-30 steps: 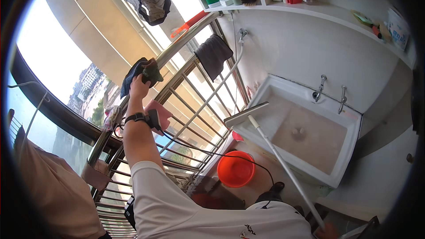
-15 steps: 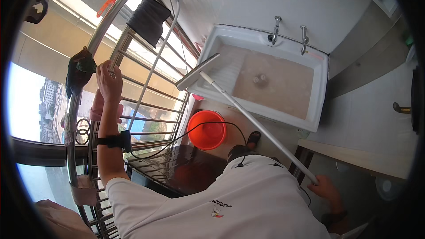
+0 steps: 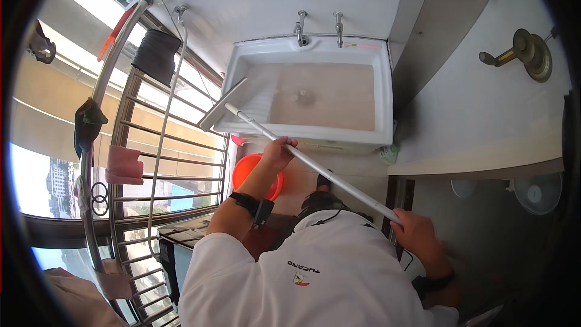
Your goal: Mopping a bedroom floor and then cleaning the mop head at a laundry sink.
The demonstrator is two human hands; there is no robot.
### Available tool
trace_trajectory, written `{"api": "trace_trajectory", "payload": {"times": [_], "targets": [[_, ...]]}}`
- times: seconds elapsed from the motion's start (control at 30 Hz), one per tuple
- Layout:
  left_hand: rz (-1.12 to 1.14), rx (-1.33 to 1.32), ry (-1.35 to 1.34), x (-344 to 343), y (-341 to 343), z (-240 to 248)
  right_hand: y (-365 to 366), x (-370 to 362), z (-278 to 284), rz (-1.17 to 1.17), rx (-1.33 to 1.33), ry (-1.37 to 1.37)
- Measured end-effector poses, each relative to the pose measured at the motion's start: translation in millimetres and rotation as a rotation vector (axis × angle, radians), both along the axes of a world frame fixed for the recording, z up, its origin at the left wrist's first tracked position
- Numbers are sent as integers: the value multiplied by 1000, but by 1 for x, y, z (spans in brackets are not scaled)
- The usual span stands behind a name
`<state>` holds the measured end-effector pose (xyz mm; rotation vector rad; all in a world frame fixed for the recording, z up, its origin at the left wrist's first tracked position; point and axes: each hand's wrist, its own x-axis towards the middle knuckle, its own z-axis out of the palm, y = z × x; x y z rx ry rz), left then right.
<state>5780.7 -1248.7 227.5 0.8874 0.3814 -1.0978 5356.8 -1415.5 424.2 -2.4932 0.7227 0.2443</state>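
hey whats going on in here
A person grips a long pole with both hands, the left hand nearer its wide flat head and the right hand near the other end. The head is over the left side of a white sink holding cloudy, brownish water. A red bucket is on the floor, partly hidden by the left arm.

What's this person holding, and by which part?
A long-handled, squeegee-like tool: left hand on the pole, nearer the head; right hand near the pole's far end.
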Motion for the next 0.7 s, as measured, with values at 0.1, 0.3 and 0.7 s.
{"api": "trace_trajectory", "payload": {"times": [0.1, 0.3, 0.7], "targets": [[-20, 127, -31, -31, -3, 13, -3, -36, -8, -9, -84, -15], [-116, -12, -82, -110, -25, 70, -15, -131, -37, -132, -101, -26], [-369, 188, 164, -242, -88, 109, -25, -284, -107, -617, -382, 21]]}}
